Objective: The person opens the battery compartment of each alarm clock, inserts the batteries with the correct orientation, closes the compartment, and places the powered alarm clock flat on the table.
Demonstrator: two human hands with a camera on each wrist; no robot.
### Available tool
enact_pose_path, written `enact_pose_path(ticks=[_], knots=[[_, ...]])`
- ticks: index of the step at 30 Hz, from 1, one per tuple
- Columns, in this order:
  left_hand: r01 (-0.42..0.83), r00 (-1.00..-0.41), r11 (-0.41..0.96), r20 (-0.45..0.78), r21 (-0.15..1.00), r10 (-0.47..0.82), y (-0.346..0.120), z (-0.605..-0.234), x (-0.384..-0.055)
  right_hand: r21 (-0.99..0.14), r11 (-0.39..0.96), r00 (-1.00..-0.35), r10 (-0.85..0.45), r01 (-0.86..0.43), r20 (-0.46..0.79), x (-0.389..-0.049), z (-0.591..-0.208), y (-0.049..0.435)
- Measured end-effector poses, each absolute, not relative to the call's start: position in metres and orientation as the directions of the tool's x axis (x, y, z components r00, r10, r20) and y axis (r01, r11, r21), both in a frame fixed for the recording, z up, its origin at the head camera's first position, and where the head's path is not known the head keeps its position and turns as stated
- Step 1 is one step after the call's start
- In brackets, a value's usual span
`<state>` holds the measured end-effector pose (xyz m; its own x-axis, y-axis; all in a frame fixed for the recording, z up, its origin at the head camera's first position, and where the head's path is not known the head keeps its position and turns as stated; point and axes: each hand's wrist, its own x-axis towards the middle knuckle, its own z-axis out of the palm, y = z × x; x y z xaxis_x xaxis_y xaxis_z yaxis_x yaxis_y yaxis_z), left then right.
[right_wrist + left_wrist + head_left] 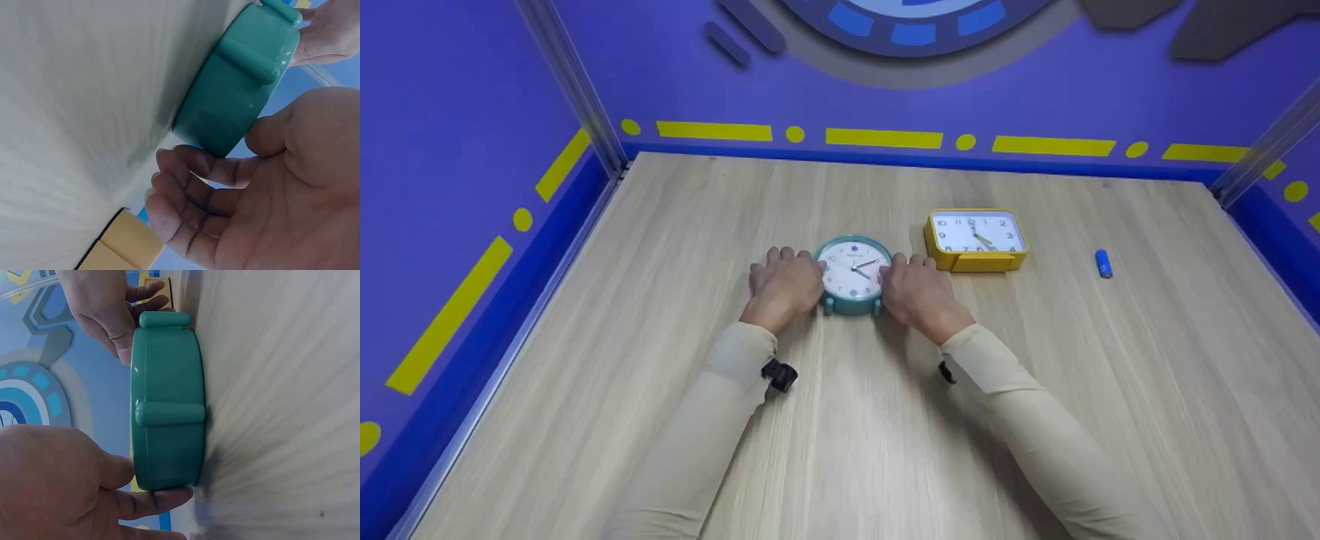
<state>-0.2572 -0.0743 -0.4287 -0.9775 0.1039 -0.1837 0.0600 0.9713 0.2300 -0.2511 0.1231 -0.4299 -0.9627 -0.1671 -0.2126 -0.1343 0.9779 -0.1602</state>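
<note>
A round teal alarm clock (pixel 851 281) lies face up on the wooden table, its two stubby feet pointing toward the person. My left hand (pixel 786 285) grips its left side, thumb at the face rim and fingers along the side wall. On the opposite side my right hand (pixel 921 291) holds the rim the same way, its other fingers curled beside the clock. Both wrist views show the teal side wall (pixel 171 371) close over the tabletop, between the two hands. Just beyond the right hand sits a yellow rectangular clock (pixel 976 238), dial up.
A small blue battery-like cylinder (pixel 1103 263) lies on the table (pixel 1147 390) to the right. Blue-purple panels (pixel 720 97) with yellow markings wall off the back and sides, joined by metal posts (pixel 577 82) at the corners.
</note>
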Motion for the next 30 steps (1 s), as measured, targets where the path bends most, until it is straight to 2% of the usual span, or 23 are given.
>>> enact_pose_path(ticks=[13, 30], knots=[[-0.001, -0.987, 0.969, -0.157, 0.249, 0.04, -0.079, -0.434, -0.281, -0.208, 0.977, -0.96, -0.099, -0.044, -0.26, -0.281, -0.429, 0.107], [-0.022, -0.997, 0.956, -0.074, 0.291, 0.0, -0.083, -0.44, -0.297, -0.213, 0.976, -0.966, -0.098, -0.046, -0.241, -0.302, -0.43, 0.098]])
